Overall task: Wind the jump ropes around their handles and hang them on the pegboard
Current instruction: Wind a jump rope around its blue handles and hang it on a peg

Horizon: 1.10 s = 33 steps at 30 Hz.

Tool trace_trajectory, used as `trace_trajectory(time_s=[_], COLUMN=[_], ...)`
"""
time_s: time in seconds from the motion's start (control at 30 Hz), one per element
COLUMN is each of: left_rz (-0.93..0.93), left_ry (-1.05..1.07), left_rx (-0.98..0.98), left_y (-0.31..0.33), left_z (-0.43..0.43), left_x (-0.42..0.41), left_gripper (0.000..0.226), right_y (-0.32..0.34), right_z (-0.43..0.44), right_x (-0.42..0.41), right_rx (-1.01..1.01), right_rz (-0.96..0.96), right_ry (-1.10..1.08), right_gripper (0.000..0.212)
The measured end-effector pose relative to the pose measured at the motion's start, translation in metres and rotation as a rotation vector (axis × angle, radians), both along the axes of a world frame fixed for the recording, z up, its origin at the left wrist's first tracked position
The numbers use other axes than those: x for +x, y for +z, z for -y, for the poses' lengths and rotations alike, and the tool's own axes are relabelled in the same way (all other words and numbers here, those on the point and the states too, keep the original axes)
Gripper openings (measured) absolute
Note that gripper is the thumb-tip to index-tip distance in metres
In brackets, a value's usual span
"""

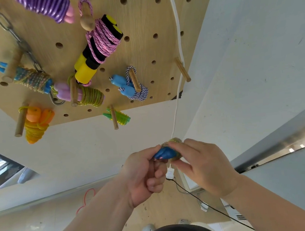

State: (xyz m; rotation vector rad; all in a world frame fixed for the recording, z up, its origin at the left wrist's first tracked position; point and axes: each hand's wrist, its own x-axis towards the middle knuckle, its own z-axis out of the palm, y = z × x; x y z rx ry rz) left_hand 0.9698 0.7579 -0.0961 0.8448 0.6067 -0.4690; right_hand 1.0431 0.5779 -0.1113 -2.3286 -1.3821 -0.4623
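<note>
Head view, looking down past both forearms: the left hand (144,174) and the right hand (205,166) meet in front of the body, both closed on one jump rope bundle (165,152). Its blue handles show between the fingers, the left thumb and forefinger pinching one end and the right hand's fingers wrapped over the other, where a bit of yellowish-green winding peeks out above the knuckles. How much of the rope is wound I cannot tell, since the hands cover most of it.

Above and to the left hangs the wooden pegboard (141,47), well apart from the hands. Several wound ropes already sit on its pegs: a purple rope (48,6) at the top edge, a pink rope with yellow and black handles (98,46) hanging from a round-headed peg, a multicolour rope with blue handles (32,80) beside a metal chain (13,33), a green rope with lilac handles (82,94), a blue-and-white rope with light blue handles (132,87), an orange rope (35,124) at the lower left, and a small green rope (118,116) at the bottom edge. One bare peg (182,69) stands near the board's right side, next to a white cable (177,38) running down the wall.
</note>
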Motion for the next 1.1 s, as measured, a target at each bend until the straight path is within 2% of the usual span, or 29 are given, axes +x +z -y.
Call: trace_trajectory(time_s=[0.1,0.17,0.2,0.23,0.3,0.4,0.53,0.67,0.73,0.8,0.93,1.1], left_rz=[0.126,0.281,0.384,0.491,0.651,0.68,0.62,0.44,0.342,0.301,0.308,0.352], left_ry=[-0.054,-0.019,0.019,0.034,-0.035,-0.055,-0.089,-0.024,-0.047,-0.119,-0.324,-0.626], left_rx=[0.311,0.627,0.714,0.72,0.609,0.566,0.711,0.753,0.84,0.941,1.109,1.251], left_y=[0.004,-0.001,-0.008,-0.014,-0.024,-0.034,-0.038,-0.04,-0.042,-0.045,-0.044,-0.04], left_z=[0.007,0.007,0.007,0.006,0.012,0.024,0.033,0.039,0.04,0.044,0.06,0.079], left_x=[-0.002,-0.001,-0.001,-0.002,-0.003,0.001,0.009,0.019,0.024,0.029,0.034,0.034], left_gripper=[0.046,0.056,0.058,0.056,0.051,0.05,0.045,0.021,0.013,0.008,0.007,0.013], right_y=[0.01,0.015,0.018,0.02,0.022,0.018,0.011,0.015,0.017,0.014,0.014,0.025], right_z=[0.004,0.005,0.004,0.002,-0.002,-0.003,0.012,0.036,0.046,0.052,0.06,0.076], right_x=[0.0,-0.006,-0.01,-0.013,-0.016,-0.015,0.002,0.026,0.034,0.038,0.04,0.053], right_rx=[0.087,0.169,0.223,0.294,0.453,0.526,0.252,-0.111,-0.297,-0.466,-0.574,-0.655], right_rz=[-0.292,-0.506,-0.626,-0.756,-0.981,-1.137,-1.057,-1.012,-0.866,-0.662,-0.373,-0.419], right_ry=[-0.059,-0.116,-0.145,-0.162,-0.165,-0.164,-0.124,-0.052,-0.078,-0.105,-0.042,0.115], right_gripper=[0.033,0.028,0.025,0.023,0.021,0.021,0.013,0.015,0.017,0.028,0.032,0.023])
